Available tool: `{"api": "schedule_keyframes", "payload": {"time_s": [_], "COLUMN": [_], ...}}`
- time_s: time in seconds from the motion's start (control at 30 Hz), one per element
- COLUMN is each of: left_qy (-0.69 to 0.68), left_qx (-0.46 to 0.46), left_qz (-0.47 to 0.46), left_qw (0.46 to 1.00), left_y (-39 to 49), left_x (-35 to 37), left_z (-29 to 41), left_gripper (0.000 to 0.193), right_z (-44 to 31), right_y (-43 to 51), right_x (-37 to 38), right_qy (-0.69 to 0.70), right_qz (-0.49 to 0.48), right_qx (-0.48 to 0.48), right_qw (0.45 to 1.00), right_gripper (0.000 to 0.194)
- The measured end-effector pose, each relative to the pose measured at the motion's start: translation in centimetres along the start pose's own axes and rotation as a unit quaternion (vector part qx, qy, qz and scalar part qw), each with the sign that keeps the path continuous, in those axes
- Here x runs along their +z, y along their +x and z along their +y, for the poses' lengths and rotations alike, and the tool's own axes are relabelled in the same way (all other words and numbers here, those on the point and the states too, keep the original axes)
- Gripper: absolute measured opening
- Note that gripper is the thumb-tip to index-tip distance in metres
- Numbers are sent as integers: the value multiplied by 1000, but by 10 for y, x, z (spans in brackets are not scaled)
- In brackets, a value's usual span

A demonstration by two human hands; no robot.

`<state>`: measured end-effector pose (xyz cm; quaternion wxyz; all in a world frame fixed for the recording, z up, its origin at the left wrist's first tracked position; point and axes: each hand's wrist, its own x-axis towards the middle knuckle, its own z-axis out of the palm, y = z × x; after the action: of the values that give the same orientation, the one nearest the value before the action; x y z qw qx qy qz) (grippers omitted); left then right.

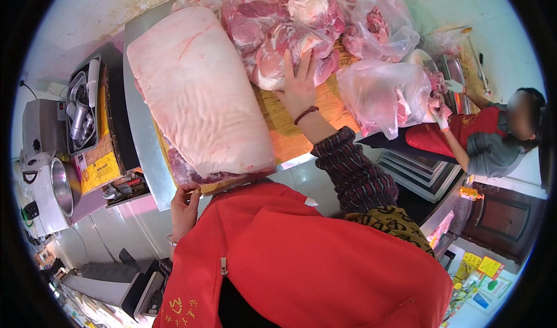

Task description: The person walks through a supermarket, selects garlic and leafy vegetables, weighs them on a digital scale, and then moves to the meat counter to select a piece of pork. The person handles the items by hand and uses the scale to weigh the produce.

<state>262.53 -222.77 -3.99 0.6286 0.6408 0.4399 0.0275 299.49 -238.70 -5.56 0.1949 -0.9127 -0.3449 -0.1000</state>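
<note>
A large pork slab (200, 93) lies skin side up on a wooden board (287, 132), its red meat showing along the near edge. At that near left corner is my left hand (185, 210), fingers curled and thumb close to the fingertips; whether they grip the meat is unclear. My right hand (301, 82) rests palm down, fingers spread, on a big piece of raw pork (272, 62) just right of the slab. Behind it lie more raw pork cuts (248, 21), one with a pale fat cap (308, 3).
Plastic bags of meat (383, 93) (378, 23) stand on the right. Beyond them a co-worker (491, 127) in a red apron handles meat pieces (437, 106). On the left are a tray of metal grinder parts (82, 114) and a steel bowl (62, 186). Stacked trays (420, 175) sit lower right.
</note>
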Motion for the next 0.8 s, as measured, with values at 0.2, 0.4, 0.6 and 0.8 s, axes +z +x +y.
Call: {"api": "schedule_keyframes", "payload": {"time_s": [0.2,0.4,0.6,0.8], "left_qy": [-17,-27,-38,-76], "left_qx": [12,12,18,50], "left_qz": [14,17,42,166], "left_qw": [1000,999,998,982], "left_y": [3,1,-20,-69], "left_x": [-3,-7,-23,-25], "left_z": [2,-1,-10,-46], "left_gripper": [17,16,18,23], "right_z": [19,71,105,33], "right_y": [26,57,83,83], "right_x": [-10,-22,-6,7], "right_qy": [1,-24,-15,-5], "right_qz": [91,64,65,85], "right_qx": [10,86,50,-110], "right_qw": [996,994,997,990], "right_gripper": [105,100,95,91]}}
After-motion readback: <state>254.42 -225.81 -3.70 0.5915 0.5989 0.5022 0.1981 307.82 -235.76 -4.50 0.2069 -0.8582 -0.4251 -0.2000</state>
